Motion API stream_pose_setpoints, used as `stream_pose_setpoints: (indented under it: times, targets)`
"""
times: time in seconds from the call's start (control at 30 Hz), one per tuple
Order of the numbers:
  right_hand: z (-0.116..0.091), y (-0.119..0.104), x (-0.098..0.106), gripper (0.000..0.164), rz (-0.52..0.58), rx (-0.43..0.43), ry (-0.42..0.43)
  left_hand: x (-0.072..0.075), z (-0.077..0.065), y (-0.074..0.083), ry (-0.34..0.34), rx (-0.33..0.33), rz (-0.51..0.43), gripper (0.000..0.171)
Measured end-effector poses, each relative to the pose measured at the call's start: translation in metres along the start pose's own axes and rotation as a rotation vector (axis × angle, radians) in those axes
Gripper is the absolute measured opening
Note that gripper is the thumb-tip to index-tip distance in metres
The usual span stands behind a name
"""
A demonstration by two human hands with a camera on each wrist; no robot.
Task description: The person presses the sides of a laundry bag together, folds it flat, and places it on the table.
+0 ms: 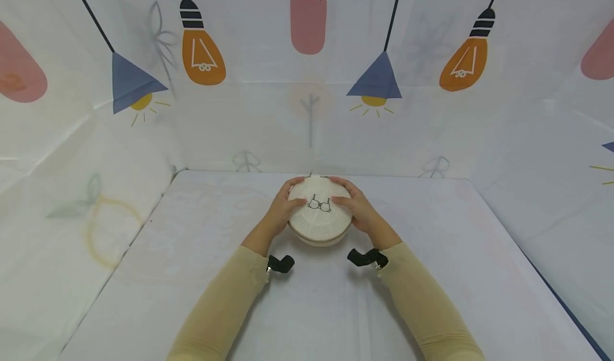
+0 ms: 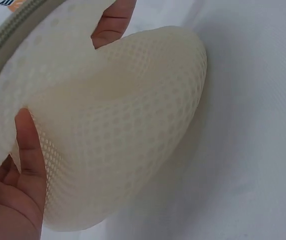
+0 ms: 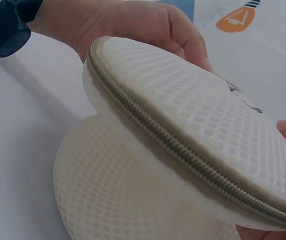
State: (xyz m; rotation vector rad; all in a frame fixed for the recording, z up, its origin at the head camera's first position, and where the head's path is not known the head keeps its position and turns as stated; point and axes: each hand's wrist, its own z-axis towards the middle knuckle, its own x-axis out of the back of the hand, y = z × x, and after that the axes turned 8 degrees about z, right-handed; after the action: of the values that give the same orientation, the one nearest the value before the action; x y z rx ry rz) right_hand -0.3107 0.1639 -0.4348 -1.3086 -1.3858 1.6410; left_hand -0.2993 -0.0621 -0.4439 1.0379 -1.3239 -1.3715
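A round cream mesh laundry bag point(image 1: 320, 223) with a printed pair of glasses on top is held between both hands over the white table. My left hand point(image 1: 283, 206) grips its left side, thumb on the top face and fingers round the edge. On the opposite side my right hand point(image 1: 358, 207) holds it the same way. A closed-looking zipper point(image 3: 183, 155) runs round the rim in the right wrist view. Below the rim, the soft lower half of the bag point(image 2: 127, 135) bulges and dents inward in the left wrist view. Some fingertips are hidden behind the bag.
The white table point(image 1: 307, 307) spreads around the bag. White cloth walls point(image 1: 230, 121) printed with lamps and bulbs stand at the back and sides. Black curved wrist mounts point(image 1: 366, 257) project inward from both wrists.
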Motion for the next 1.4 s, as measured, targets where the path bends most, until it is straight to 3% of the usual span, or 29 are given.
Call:
stream_pose_setpoints:
  times: [0.33,0.53,0.7,1.0,1.4]
  targets:
    - [0.000,0.000,0.000,0.062,0.039,0.013,0.026,-0.001,0.000,0.000,0.024,0.026,-0.010,0.064]
    - [0.004,0.001,0.001,0.061,0.094,0.021,0.117,0.000,-0.001,-0.003,0.040,0.010,-0.033,0.066]
    - [0.005,0.002,0.003,0.059,0.132,0.017,0.167,0.000,-0.004,-0.008,0.020,0.013,0.038,0.070]
    - [0.003,0.003,0.002,0.059,0.137,0.030,0.139,-0.003,-0.006,-0.012,0.029,-0.042,0.245,0.071]
    - [0.004,0.006,-0.001,0.060,0.051,-0.009,0.118,-0.002,-0.002,-0.011,0.111,-0.066,0.235,0.064]
